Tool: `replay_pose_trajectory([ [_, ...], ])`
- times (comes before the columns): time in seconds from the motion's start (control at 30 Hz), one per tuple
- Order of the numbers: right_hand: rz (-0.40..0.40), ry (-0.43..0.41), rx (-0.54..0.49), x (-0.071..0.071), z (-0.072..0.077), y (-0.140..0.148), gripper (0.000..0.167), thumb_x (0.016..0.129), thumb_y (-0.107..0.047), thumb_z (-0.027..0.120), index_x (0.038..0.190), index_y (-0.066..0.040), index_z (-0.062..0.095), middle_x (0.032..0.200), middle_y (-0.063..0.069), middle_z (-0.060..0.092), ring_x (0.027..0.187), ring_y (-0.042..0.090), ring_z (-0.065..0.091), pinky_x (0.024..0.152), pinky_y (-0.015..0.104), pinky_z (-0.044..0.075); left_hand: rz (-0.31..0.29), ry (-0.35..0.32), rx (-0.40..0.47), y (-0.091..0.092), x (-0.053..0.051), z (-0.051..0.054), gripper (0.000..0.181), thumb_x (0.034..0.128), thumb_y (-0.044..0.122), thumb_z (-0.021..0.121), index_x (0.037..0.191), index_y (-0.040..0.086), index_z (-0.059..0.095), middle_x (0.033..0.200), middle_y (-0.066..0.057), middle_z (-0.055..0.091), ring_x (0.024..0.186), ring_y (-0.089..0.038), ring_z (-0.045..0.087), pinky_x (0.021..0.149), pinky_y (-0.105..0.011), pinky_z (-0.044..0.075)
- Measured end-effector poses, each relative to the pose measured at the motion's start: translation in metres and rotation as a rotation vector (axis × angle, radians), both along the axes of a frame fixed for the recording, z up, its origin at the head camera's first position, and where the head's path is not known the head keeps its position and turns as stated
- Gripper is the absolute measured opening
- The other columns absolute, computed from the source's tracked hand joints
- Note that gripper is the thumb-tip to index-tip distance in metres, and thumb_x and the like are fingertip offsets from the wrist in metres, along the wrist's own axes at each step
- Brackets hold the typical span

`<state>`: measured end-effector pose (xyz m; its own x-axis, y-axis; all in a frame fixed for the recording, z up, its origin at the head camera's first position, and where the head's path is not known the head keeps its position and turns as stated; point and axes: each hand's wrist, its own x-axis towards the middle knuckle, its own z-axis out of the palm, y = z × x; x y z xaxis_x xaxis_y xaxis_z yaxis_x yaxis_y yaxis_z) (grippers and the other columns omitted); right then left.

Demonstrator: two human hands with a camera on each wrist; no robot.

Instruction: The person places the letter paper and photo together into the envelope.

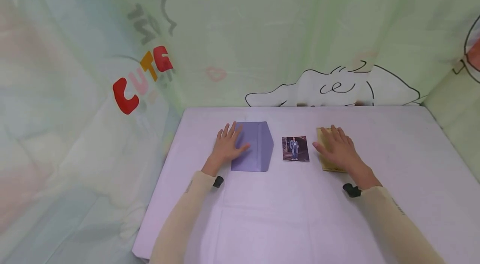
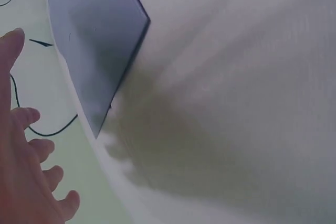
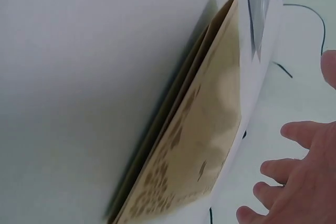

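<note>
A purple envelope [image 1: 253, 151] lies on the table with its pointed flap open toward the right. My left hand [image 1: 225, 146] is over its left edge, fingers spread and straight; the left wrist view shows this hand [image 2: 26, 166] raised above the table. On the right lies a folded tan card [image 1: 330, 167], printed with brown marks and slightly parted along one side in the right wrist view. Above it is my right hand [image 1: 339, 149], fingers extended, partly covering the card in the head view. Between the two lies a small photo [image 1: 295, 148] of a standing person.
A pale cloth covers the table [image 1: 262, 222]. Printed curtains [image 1: 225, 39] rise behind the table's far edge and along its left side. A dark wrist device [image 1: 351, 190] sits at the right cuff, another [image 1: 218, 181] at the left.
</note>
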<state>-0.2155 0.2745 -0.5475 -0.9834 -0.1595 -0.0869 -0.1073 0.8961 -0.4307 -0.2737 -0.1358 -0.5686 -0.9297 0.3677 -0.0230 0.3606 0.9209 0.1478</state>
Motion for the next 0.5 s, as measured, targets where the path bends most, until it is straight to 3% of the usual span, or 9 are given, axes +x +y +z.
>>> replay_pose_trajectory([
  [0.5,0.090,0.039,0.009,-0.006,-0.002,-0.052,0.081,0.102,-0.056,0.045,0.159,-0.003,0.021,0.165,0.032,0.007,0.152,0.051,0.005,0.119,0.068,0.006,-0.046,-0.004,0.028,0.025,0.008,0.000,0.084,0.0948,0.067,0.048,0.161,0.022,0.024,0.169,-0.010,0.019,0.156,-0.037,0.014,0.123,-0.054,0.017],
])
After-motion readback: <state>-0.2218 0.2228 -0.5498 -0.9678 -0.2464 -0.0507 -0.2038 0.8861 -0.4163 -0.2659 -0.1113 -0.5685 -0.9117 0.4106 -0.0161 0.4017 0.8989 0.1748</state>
